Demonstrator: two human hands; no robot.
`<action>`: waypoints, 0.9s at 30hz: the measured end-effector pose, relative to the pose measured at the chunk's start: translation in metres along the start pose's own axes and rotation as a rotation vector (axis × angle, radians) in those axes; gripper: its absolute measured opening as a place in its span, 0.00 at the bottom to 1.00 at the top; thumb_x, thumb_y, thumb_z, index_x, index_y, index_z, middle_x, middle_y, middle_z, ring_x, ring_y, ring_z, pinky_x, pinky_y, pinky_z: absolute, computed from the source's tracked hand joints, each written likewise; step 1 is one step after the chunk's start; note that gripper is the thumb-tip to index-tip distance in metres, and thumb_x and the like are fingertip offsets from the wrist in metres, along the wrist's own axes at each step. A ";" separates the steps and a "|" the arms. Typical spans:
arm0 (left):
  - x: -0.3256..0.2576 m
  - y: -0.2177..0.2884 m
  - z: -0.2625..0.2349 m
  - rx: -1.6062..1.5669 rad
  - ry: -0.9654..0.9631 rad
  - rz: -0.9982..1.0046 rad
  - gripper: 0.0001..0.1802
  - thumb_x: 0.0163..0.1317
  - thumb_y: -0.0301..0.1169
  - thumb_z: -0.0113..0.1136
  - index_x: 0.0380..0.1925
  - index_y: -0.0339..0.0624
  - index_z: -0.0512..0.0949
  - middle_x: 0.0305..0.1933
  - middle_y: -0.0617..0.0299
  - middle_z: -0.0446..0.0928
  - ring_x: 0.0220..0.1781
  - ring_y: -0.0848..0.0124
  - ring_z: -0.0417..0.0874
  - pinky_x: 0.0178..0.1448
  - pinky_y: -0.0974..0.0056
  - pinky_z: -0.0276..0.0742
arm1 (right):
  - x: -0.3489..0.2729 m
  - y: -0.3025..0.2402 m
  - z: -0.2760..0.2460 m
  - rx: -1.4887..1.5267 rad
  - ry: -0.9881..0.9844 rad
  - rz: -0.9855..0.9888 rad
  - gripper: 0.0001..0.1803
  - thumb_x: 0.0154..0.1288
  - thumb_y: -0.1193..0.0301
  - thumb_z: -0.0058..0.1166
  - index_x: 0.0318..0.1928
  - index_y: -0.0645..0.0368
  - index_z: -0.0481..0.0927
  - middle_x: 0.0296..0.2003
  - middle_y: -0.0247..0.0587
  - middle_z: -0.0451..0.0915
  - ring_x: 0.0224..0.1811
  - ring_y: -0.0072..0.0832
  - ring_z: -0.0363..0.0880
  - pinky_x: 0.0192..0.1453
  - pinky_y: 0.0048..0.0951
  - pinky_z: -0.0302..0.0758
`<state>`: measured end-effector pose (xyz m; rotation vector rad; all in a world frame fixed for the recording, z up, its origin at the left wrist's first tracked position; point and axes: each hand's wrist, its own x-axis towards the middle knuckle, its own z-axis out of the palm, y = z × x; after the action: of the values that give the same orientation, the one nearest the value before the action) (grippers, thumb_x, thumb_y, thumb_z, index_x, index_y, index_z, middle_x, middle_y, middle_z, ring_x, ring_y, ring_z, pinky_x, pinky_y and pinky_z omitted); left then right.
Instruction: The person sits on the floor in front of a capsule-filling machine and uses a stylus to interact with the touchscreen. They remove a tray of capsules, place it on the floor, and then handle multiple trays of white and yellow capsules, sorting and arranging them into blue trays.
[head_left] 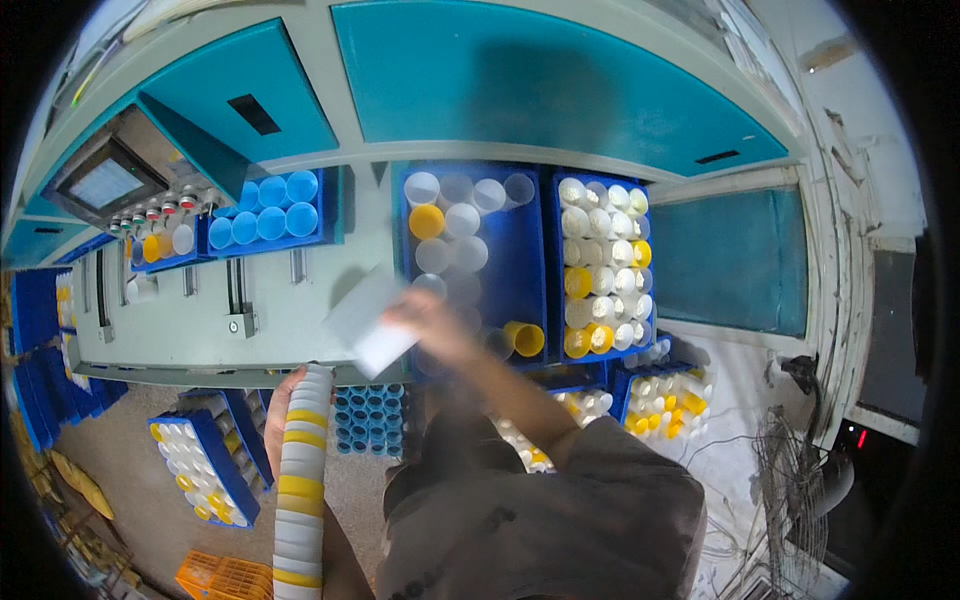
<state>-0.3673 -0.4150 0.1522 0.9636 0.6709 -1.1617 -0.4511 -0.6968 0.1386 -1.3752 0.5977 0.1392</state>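
Observation:
My left hand (278,420) is closed round a long stack of nested cups (300,490), mostly white with several yellow ones, rising from the lower edge. My right hand (425,315), smeared by motion, grips a white cup (383,346) above the pale machine bench. A greyish, cup-like shape beside it is too blurred to make out. Just right of this hand lies a blue tray (520,265) holding white cups and a yellow cup (523,338) that leans on its side.
Another blue tray (652,300), packed with white and yellow cups with pale material in them, adjoins on the right. Blue cups (300,222) fill a tray at the left, near a control screen (105,183). Crates of cups (205,470) and an orange crate (225,575) stand below.

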 end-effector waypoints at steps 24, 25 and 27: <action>-0.023 -0.019 0.019 -0.040 -0.187 -0.130 0.27 0.74 0.46 0.49 0.57 0.29 0.75 0.42 0.44 0.85 0.39 0.57 0.88 0.42 0.57 0.86 | -0.017 0.039 0.048 0.184 -0.702 -0.206 0.54 0.63 0.75 0.68 0.79 0.61 0.43 0.54 0.52 0.76 0.55 0.34 0.80 0.57 0.35 0.81; -0.025 -0.020 0.018 0.002 -0.114 -0.063 0.29 0.74 0.48 0.47 0.56 0.29 0.75 0.41 0.43 0.85 0.38 0.55 0.88 0.41 0.56 0.85 | -0.013 0.043 0.057 0.223 -0.681 -0.158 0.55 0.61 0.79 0.69 0.78 0.61 0.43 0.52 0.51 0.77 0.53 0.35 0.80 0.55 0.37 0.83; -0.027 -0.018 0.014 0.087 -0.133 0.034 0.31 0.74 0.50 0.45 0.55 0.28 0.75 0.39 0.42 0.85 0.37 0.53 0.87 0.40 0.54 0.85 | -0.009 0.049 0.069 0.389 -0.710 0.024 0.60 0.55 0.82 0.72 0.78 0.60 0.42 0.54 0.50 0.74 0.52 0.35 0.80 0.55 0.37 0.85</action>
<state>-0.3931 -0.4172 0.1764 0.9581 0.4996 -1.2214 -0.4579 -0.6190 0.1053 -0.8562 0.0349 0.4808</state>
